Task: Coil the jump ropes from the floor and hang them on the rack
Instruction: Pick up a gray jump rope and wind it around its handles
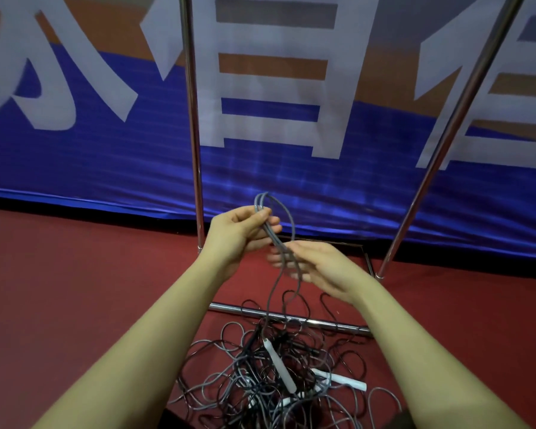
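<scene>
Hands up front of rack (195, 125): left hand (239, 233) pinches grey rope (271, 233) loops near top, right hand (310, 264) fingers loosely curled round strands below. Rope tail drops to tangled pile (270, 376) w/ white handles (280, 366) on red floor (75, 289).

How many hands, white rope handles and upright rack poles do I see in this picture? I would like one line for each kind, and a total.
Hands: 2, left hand and right hand, both on the grey rope
White handles clearly visible in the pile: 2
Upright rack poles: 2
Total: 6
</scene>
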Demonstrator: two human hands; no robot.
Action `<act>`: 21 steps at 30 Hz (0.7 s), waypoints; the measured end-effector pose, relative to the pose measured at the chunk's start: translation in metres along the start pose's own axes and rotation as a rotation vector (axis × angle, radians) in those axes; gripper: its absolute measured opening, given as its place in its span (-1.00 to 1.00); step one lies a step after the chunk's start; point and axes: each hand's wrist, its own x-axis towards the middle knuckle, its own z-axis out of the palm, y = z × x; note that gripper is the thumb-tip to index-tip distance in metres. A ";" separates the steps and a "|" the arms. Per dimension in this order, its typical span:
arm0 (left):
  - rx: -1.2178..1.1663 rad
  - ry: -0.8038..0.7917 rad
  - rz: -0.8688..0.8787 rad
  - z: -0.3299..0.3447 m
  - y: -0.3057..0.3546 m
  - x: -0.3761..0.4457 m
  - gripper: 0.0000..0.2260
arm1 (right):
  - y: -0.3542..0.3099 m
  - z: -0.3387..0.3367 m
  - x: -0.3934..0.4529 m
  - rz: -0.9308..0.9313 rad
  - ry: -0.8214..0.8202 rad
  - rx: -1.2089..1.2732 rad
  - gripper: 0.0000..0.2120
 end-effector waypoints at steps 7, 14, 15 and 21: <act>-0.100 0.155 0.039 -0.016 0.006 0.008 -0.95 | -0.003 0.007 -0.008 0.014 -0.097 -0.154 -0.87; 0.068 -0.071 -0.184 -0.013 0.000 0.002 -0.72 | -0.019 0.009 -0.011 -0.222 0.136 0.241 -0.85; 0.156 -0.127 -0.222 -0.012 -0.004 -0.001 -0.72 | -0.022 0.008 -0.011 -0.243 0.174 0.323 -0.85; 0.442 -0.406 -0.160 -0.005 -0.015 -0.017 -0.89 | -0.027 0.000 -0.010 -0.320 0.333 0.565 -0.85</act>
